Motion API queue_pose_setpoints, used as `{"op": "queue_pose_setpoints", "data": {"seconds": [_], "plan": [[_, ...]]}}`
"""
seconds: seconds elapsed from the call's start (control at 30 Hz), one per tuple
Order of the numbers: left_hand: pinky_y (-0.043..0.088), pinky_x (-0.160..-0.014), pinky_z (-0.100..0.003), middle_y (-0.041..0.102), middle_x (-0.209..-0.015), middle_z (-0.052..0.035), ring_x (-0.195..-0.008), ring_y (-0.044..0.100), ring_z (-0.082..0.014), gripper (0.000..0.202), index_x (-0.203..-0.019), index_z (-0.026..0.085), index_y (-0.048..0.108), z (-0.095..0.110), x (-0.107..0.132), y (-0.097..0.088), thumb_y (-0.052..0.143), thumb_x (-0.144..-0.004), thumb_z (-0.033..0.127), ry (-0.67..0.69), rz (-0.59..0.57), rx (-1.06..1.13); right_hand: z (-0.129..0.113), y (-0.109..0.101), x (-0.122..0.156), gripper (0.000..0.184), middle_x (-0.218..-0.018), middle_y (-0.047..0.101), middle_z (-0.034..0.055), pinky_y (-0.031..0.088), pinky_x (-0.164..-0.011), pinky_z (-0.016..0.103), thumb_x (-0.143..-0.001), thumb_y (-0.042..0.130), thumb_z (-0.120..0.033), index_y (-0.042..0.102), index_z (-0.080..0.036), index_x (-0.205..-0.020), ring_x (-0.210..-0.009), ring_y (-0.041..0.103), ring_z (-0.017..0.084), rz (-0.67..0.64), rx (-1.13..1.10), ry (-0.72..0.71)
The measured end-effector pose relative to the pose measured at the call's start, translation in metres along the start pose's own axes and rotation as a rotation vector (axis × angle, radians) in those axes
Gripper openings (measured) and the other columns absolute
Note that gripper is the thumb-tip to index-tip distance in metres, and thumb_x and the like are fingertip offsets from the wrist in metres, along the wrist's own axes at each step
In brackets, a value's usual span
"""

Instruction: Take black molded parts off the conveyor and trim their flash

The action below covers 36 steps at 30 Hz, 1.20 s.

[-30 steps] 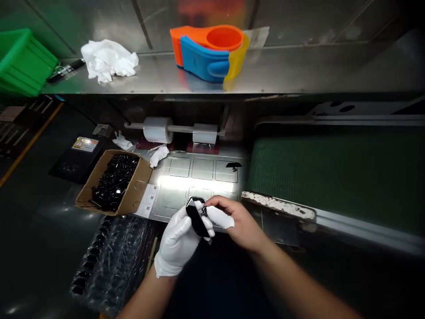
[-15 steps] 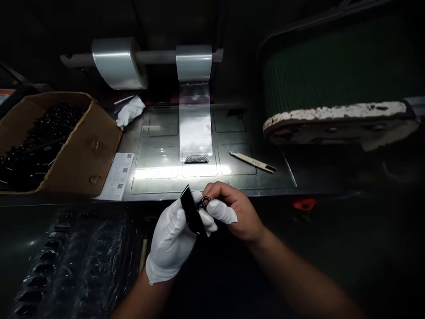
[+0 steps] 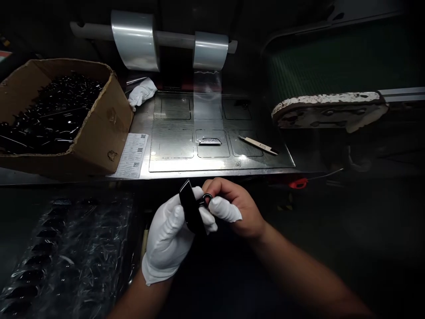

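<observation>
My left hand, in a white glove, is closed around a flat black plastic part held upright on edge. My right hand is bare except for a white cot on one finger. Its fingers pinch a small black ring against the side of the black part. Both hands hover just in front of the metal work plate. On that plate lies a small dark piece under a strip of clear film.
A cardboard box full of black parts stands at the left. Two film rolls hang on a bar at the back. A thin labelled tool lies on the plate. Plastic trays sit lower left. A green conveyor runs at the right.
My view has tilted downward: the upper shelf left sight and the plate, rolls and box came closer. The hands keep the same grip on the black part and ring.
</observation>
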<state>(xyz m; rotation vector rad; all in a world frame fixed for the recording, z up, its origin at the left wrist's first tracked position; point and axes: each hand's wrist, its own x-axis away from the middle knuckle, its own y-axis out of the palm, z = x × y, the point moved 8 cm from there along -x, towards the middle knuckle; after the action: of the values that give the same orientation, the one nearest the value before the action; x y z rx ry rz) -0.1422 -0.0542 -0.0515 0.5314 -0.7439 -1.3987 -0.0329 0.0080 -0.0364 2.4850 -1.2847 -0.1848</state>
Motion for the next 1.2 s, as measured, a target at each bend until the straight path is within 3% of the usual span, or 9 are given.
{"op": "queue_pose_setpoints", "data": {"seconds": [0.23,0.37,0.47,0.6,0.73,0.9,1.03,1.2], "plan": [[0.056,-0.077,-0.029,0.076,-0.083,-0.0029,-0.076,0.07,-0.0176,0.039,-0.128,0.021,0.073,0.009,-0.004,-0.014,0.059,-0.103,0.048,-0.011,0.007,-0.039,0.009,0.01,-0.018,0.026,-0.081,0.065,0.001,0.047,-0.059,0.026,-0.098,0.07,-0.045,0.065,-0.02,-0.093,-0.062,0.056,0.012,-0.054,0.062,0.085],[0.055,-0.076,-0.029,0.077,-0.09,-0.0056,-0.08,0.071,-0.0184,0.04,-0.126,0.02,0.072,0.013,-0.006,-0.019,0.048,-0.108,0.046,-0.054,0.056,-0.212,0.012,0.005,-0.025,0.028,-0.075,0.06,-0.0016,0.044,-0.059,0.024,-0.096,0.074,-0.041,0.062,-0.019,-0.084,-0.063,0.052,0.01,-0.009,0.12,0.082],[0.056,-0.085,-0.032,0.077,-0.098,-0.0093,-0.093,0.071,-0.0217,0.046,-0.119,0.016,0.075,0.019,-0.006,-0.016,0.04,-0.111,0.045,-0.041,0.076,-0.401,0.016,0.001,-0.026,0.032,-0.069,0.057,-0.0033,0.043,-0.057,0.024,-0.095,0.075,-0.041,0.058,-0.02,-0.079,-0.059,0.05,0.01,0.047,0.119,0.105],[0.058,-0.087,-0.033,0.076,-0.111,-0.0072,-0.101,0.071,-0.0237,0.03,-0.123,0.02,0.072,0.02,-0.004,-0.015,0.061,-0.103,0.039,-0.07,0.185,-0.564,0.021,0.003,-0.025,0.033,-0.066,0.058,-0.0039,0.042,-0.056,0.024,-0.093,0.077,-0.04,0.056,-0.021,-0.078,-0.058,0.05,0.011,0.033,0.081,0.114],[0.059,-0.09,-0.033,0.075,-0.118,-0.004,-0.108,0.071,-0.024,0.036,-0.127,0.027,0.069,0.023,-0.001,-0.022,0.077,-0.092,0.031,-0.052,0.379,-0.671,0.028,-0.001,-0.02,0.03,-0.07,0.057,-0.0037,0.04,-0.057,0.024,-0.089,0.081,-0.033,0.057,-0.02,-0.078,-0.061,0.048,0.01,-0.007,0.092,0.111],[0.06,-0.08,-0.029,0.074,-0.098,-0.0014,-0.085,0.07,-0.0161,0.02,-0.117,0.024,0.071,0.043,0.006,-0.027,0.066,-0.101,0.036,0.135,0.568,-0.713,0.036,-0.008,-0.013,0.027,-0.078,0.055,-0.0025,0.036,-0.055,0.023,-0.093,0.077,-0.033,0.057,-0.018,-0.083,-0.06,0.045,0.008,-0.05,0.005,0.113],[0.058,-0.073,-0.024,0.07,-0.082,0.0027,-0.076,0.069,-0.0132,0.009,-0.105,0.023,0.071,0.048,0.006,-0.022,0.065,-0.101,0.028,0.191,0.587,-0.779,0.039,-0.009,-0.006,0.03,-0.076,0.054,-0.0022,0.033,-0.052,0.023,-0.093,0.077,-0.039,0.057,-0.018,-0.085,-0.058,0.044,0.008,-0.083,-0.084,0.137],[0.057,-0.069,-0.024,0.07,-0.078,0.003,-0.07,0.067,-0.0127,0.01,-0.103,0.021,0.071,0.035,0.006,-0.019,0.066,-0.101,0.03,0.154,0.568,-0.726,0.038,-0.014,-0.001,0.031,-0.076,0.055,-0.0016,0.034,-0.052,0.023,-0.094,0.076,-0.04,0.058,-0.017,-0.085,-0.057,0.045,0.008,-0.074,-0.089,0.135]]}}
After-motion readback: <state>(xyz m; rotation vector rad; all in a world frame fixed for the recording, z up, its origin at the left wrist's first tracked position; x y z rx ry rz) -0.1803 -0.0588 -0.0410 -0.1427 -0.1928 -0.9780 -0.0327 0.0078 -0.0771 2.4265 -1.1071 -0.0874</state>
